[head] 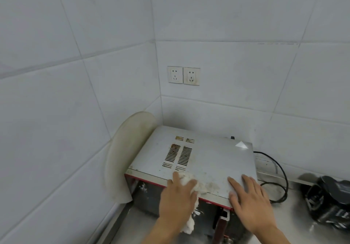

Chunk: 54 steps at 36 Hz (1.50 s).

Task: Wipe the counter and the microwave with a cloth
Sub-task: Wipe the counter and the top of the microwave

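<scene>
The left grip [177, 200] clutches the cloth [186, 179], draped lengthwise down the microwave [208, 158]'s front edge; the right grip [250, 200] lies flat, released.

Cloth [191, 184] on microwave [212, 160], counter [299, 223].

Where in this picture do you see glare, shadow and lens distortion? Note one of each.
Head view: a bright triangular glare sits on the microwave top near its back right corner; soft shadow darkens the wall corner behind it; the wide-angle lens bends the tile joints toward the left edge.
</scene>
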Motion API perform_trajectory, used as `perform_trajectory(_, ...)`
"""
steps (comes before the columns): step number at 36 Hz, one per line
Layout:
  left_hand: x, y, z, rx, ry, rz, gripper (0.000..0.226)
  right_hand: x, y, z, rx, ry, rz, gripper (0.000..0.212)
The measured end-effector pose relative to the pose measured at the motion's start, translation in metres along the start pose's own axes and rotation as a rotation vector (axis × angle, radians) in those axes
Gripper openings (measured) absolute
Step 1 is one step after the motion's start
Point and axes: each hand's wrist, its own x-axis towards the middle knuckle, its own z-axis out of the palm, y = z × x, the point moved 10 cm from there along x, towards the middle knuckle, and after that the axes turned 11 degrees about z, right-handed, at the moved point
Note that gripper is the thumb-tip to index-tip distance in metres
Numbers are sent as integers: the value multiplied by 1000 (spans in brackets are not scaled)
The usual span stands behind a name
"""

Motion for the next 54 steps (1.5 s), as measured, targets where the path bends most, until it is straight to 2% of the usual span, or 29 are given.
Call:
perform_trajectory(3,8,-2,-2,-1,-2,5,35,2,2,1,1,22,6,64)
perform_trajectory(9,33,-8,-9,62,-35,-54,34,-2,2,-4,9,20,11,73)
perform_trajectory(13,17,-5,-10,78,-56,-37,34,-3,3,-4,17,28,8,76)
perform_trajectory(17,-5,-18,-12,74,-34,-38,33,-1,2,-3,17,34,6,73)
perform_trajectory(25,36,-25,-20,92,-37,-91,32,-1,3,-3,-2,27,7,75)
perform_trajectory(35,11,-26,-12,92,-40,-34,34,0,1,-2,-32,54,-28,63)
perform_trajectory(54,23,-15,-13,117,-50,-64,34,-2,2,-3,16,20,-27,69)
